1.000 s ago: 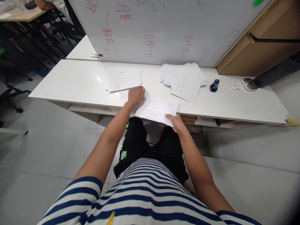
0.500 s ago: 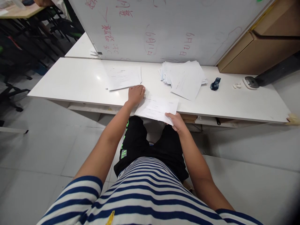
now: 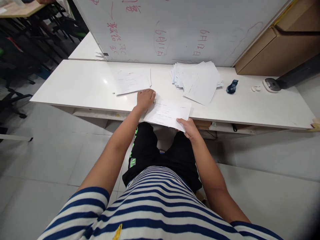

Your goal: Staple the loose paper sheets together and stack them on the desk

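Note:
A printed sheet of paper [image 3: 166,113] lies tilted over the front edge of the white desk [image 3: 85,83]. My right hand [image 3: 188,127] grips its lower right corner, thumb on top and fingers beneath. At the upper left corner of this sheet rests my left hand [image 3: 145,99], its fingers curled and together; what is under them is hidden. Just beyond my left hand is a small stack of printed papers [image 3: 132,80]. Farther right lies a larger, untidy pile of papers [image 3: 197,80], fanned out at odd angles.
A whiteboard [image 3: 180,30] with red writing stands along the desk's back. To the right are a dark blue strap-like item [image 3: 232,86], a small white object [image 3: 255,88], a round white-and-black device [image 3: 272,85] and cardboard boxes [image 3: 270,53]. Below the desktop runs an open shelf [image 3: 100,113].
The view has tilted down and shifted slightly, so the desk and whiteboard sit higher in the picture. Both hands and the sheet keep their places on the desk.

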Action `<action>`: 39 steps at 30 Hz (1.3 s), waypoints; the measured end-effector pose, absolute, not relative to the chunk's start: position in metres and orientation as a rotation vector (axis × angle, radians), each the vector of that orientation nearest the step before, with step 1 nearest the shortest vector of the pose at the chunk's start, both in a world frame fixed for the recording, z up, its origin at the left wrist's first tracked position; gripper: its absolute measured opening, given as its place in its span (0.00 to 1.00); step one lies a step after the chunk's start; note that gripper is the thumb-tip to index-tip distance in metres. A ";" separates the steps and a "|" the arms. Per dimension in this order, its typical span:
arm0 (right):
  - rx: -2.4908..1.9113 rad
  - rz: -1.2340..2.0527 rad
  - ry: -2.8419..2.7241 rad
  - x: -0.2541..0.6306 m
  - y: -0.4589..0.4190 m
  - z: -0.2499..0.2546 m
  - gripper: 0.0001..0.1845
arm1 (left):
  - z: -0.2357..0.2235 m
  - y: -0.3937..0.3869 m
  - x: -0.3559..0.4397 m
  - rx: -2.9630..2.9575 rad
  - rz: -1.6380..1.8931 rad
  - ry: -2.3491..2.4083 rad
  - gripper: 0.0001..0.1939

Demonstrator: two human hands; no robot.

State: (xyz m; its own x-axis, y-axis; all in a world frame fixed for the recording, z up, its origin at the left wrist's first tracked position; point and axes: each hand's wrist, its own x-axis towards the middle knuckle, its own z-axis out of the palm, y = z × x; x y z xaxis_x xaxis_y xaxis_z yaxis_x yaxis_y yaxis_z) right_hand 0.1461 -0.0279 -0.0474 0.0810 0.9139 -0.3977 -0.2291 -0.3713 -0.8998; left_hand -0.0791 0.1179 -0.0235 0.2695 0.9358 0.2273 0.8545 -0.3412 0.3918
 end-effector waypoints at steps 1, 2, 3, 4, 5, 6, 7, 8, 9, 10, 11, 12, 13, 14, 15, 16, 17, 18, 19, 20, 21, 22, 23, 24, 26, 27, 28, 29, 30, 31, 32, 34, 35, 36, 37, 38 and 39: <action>-1.385 1.481 -0.749 0.146 -0.028 -0.048 0.11 | -0.024 0.119 -0.079 2.349 0.626 1.681 0.19; -1.387 1.481 -0.754 0.147 -0.028 -0.048 0.11 | -0.024 0.119 -0.079 2.351 0.620 1.685 0.19; -1.388 1.481 -0.756 0.147 -0.028 -0.048 0.11 | -0.025 0.119 -0.079 2.349 0.613 1.690 0.19; -1.389 1.480 -0.756 0.147 -0.028 -0.048 0.11 | -0.025 0.119 -0.078 2.347 0.604 1.691 0.19; -1.394 1.473 -0.754 0.148 -0.028 -0.049 0.12 | -0.025 0.119 -0.078 2.346 0.594 1.686 0.19; -1.406 1.464 -0.753 0.148 -0.028 -0.050 0.12 | -0.025 0.119 -0.078 2.345 0.582 1.678 0.19; -1.419 1.452 -0.752 0.149 -0.027 -0.051 0.13 | -0.025 0.118 -0.077 2.347 0.569 1.669 0.19; -1.435 1.440 -0.752 0.149 -0.027 -0.053 0.14 | -0.025 0.118 -0.077 2.349 0.558 1.665 0.18; -1.453 1.429 -0.753 0.149 -0.027 -0.055 0.15 | -0.025 0.117 -0.076 2.352 0.548 1.667 0.18; -1.473 1.417 -0.757 0.149 -0.027 -0.057 0.15 | -0.024 0.116 -0.076 2.356 0.538 1.674 0.18; -1.493 1.403 -0.760 0.149 -0.027 -0.059 0.16 | -0.023 0.115 -0.075 2.360 0.525 1.688 0.18; -1.510 1.388 -0.762 0.149 -0.027 -0.060 0.17 | -0.022 0.115 -0.075 2.365 0.505 1.701 0.19; -1.523 1.373 -0.766 0.148 -0.028 -0.061 0.18 | -0.020 0.114 -0.075 2.371 0.478 1.711 0.19; -1.531 1.365 -0.771 0.148 -0.029 -0.060 0.18 | -0.018 0.114 -0.075 2.371 0.448 1.716 0.19; -1.535 1.361 -0.777 0.147 -0.030 -0.059 0.18 | -0.016 0.114 -0.075 2.364 0.418 1.720 0.20; -1.538 1.359 -0.785 0.147 -0.031 -0.058 0.19 | -0.013 0.114 -0.076 2.350 0.393 1.725 0.20; -1.542 1.355 -0.795 0.146 -0.033 -0.055 0.19 | -0.012 0.114 -0.076 2.335 0.379 1.729 0.21; -1.551 1.344 -0.804 0.147 -0.036 -0.052 0.19 | -0.010 0.115 -0.076 2.320 0.373 1.732 0.21; -1.568 1.328 -0.808 0.148 -0.039 -0.049 0.19 | -0.009 0.115 -0.077 2.309 0.373 1.736 0.21; -1.589 1.308 -0.806 0.150 -0.043 -0.045 0.18 | -0.009 0.116 -0.077 2.301 0.374 1.738 0.22; -1.608 1.286 -0.797 0.154 -0.047 -0.041 0.18 | -0.009 0.117 -0.077 2.297 0.374 1.741 0.22; -1.629 1.267 -0.783 0.158 -0.052 -0.038 0.18 | -0.009 0.117 -0.077 2.294 0.374 1.742 0.22; -1.650 1.250 -0.769 0.163 -0.057 -0.034 0.18 | -0.010 0.118 -0.077 2.293 0.373 1.744 0.22; -1.668 1.235 -0.755 0.169 -0.062 -0.031 0.18 | -0.011 0.118 -0.077 2.293 0.370 1.745 0.22; -1.676 1.209 -0.740 0.182 -0.073 -0.025 0.18 | -0.012 0.118 -0.077 2.299 0.364 1.748 0.22; -1.669 1.198 -0.731 0.188 -0.078 -0.023 0.18 | -0.012 0.118 -0.077 2.303 0.359 1.749 0.22; -1.656 1.190 -0.721 0.194 -0.083 -0.020 0.19 | -0.012 0.118 -0.077 2.307 0.357 1.751 0.22; -1.642 1.183 -0.705 0.199 -0.087 -0.019 0.20 | -0.012 0.118 -0.076 2.307 0.358 1.755 0.22; -1.634 1.175 -0.686 0.204 -0.091 -0.017 0.21 | -0.012 0.118 -0.076 2.305 0.361 1.758 0.22; -1.633 1.169 -0.666 0.208 -0.094 -0.016 0.22 | -0.012 0.117 -0.076 2.303 0.364 1.760 0.22; -1.638 1.164 -0.648 0.211 -0.097 -0.015 0.23 | -0.012 0.117 -0.076 2.302 0.366 1.760 0.22; -1.640 1.149 -0.624 0.215 -0.100 -0.013 0.24 | -0.012 0.116 -0.075 2.300 0.369 1.760 0.22; -1.636 1.142 -0.617 0.216 -0.102 -0.013 0.25 | -0.012 0.116 -0.075 2.302 0.369 1.760 0.22; -1.626 1.138 -0.614 0.217 -0.102 -0.013 0.26 | -0.012 0.116 -0.075 2.305 0.371 1.761 0.22; -1.613 1.135 -0.610 0.216 -0.102 -0.013 0.26 | -0.012 0.116 -0.074 2.308 0.372 1.765 0.22; -1.600 1.132 -0.604 0.215 -0.102 -0.013 0.26 | -0.012 0.116 -0.074 2.309 0.373 1.768 0.22; -1.593 1.132 -0.595 0.213 -0.102 -0.012 0.26 | -0.012 0.116 -0.074 2.311 0.373 1.768 0.22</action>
